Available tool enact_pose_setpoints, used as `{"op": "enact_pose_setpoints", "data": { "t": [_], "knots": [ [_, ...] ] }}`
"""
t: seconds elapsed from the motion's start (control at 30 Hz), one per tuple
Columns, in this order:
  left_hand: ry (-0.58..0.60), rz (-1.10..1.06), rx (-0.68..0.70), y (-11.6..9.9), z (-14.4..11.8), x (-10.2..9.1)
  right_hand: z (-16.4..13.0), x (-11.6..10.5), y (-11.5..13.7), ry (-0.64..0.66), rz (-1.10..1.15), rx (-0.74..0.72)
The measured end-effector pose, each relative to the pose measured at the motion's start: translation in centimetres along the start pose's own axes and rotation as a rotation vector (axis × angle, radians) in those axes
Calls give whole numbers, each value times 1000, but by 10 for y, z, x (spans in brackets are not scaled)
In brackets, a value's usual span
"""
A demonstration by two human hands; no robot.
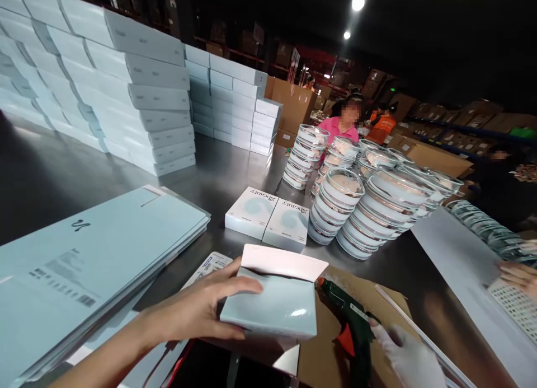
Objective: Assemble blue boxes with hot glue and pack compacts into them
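My left hand [205,304] grips a light blue carton [272,304] from its left side, thumb on top and fingers beneath. The carton's end flap stands raised on the far side. A dark green hot glue gun [344,304] with an orange nozzle and a red trigger rests over brown cardboard [384,298], just right of the carton. Beside its rear end is my right hand [409,351], in a white glove with a bare fingertip stretched to the gun. That hand is not wrapped round the handle. Two small white "beauty" boxes [251,211] lie beyond the carton.
Flat light blue carton blanks [96,259] lie at left. Stacked pale boxes [163,102] form walls behind. Several stacks of clear round containers [335,200] stand at right. A glue stick [403,315] crosses the cardboard. Another person's hand [520,276] is at far right; people work behind.
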State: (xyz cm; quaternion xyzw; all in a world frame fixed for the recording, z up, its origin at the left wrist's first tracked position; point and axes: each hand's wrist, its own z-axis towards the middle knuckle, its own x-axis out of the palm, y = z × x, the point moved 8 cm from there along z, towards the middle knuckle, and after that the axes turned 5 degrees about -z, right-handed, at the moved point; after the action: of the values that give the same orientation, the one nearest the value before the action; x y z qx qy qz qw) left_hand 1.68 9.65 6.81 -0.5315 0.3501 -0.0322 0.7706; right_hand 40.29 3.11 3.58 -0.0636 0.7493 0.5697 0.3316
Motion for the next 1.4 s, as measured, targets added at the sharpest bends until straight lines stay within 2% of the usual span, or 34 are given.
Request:
{"op": "enact_pose_setpoints", "data": {
  "t": [0.07, 0.13, 0.2, 0.27, 0.33, 0.4, 0.47, 0.6, 0.7, 0.77, 0.83, 0.9, 0.93, 0.97, 1.03, 1.07, 1.13, 1.2, 1.23, 1.27, 1.33, 1.37, 1.4],
  "knots": [
    [-1, 1, -15, 6, -2, 2, -3, 21, 36, 62, 64, -140],
    [-22, 2, -16, 14, -4, 6, -12, 60, 71, 294, 197, -328],
    [-82, -22, 53, 19, -7, 12, -24, 91, 90, 476, 262, -453],
    [-209, -114, 195, 18, -11, 14, -28, 101, 92, 482, 237, -527],
    [-329, -223, 349, 14, -16, 14, -32, 102, 90, 442, 203, -611],
    [-369, -269, 439, 9, -20, 14, -38, 103, 93, 447, 169, -705],
    [-306, -205, 443, 1, -19, 15, -47, 106, 104, 455, 120, -832],
    [-39, -20, 342, -13, -11, 19, -64, 113, 134, 428, 23, -1109],
    [27, -21, 337, -22, -7, 17, -69, 113, 145, 426, -45, -1206],
    [5, -68, 337, -23, -6, 13, -65, 112, 141, 415, -111, -1184],
    [-83, -200, 266, -15, -4, 5, -49, 101, 125, 286, -62, -1022],
    [-254, -359, 161, 1, -4, -8, -30, 84, 94, 112, 233, -789],
    [-353, -421, 113, 9, -5, -13, -23, 83, 75, 85, 410, -665],
    [-443, -463, 72, 16, -6, -16, -21, 90, 57, 115, 560, -563],
    [-560, -491, 17, 26, -6, -13, -27, 119, 36, 277, 642, -431],
    [-589, -499, -7, 28, -5, -10, -33, 132, 34, 344, 613, -391],
    [-612, -490, -37, 31, -3, -10, -39, 144, 46, 364, 571, -374],
    [-650, -447, -31, 29, -10, -28, -31, 143, 82, 268, 379, -440],
    [-689, -353, -15, 25, -17, -46, -22, 141, 107, 190, 236, -493],
    [-743, -241, -4, 22, -27, -70, -11, 139, 137, 55, -40, -586],
    [-811, 410, -18, 6, -50, -118, 18, 149, 191, -35, -244, -667],
    [-805, 690, -129, 8, -60, -140, 32, 161, 216, -51, -326, -735],
    [-822, 763, -211, 14, -71, -163, 45, 177, 237, -46, -405, -807]
  ]
}}
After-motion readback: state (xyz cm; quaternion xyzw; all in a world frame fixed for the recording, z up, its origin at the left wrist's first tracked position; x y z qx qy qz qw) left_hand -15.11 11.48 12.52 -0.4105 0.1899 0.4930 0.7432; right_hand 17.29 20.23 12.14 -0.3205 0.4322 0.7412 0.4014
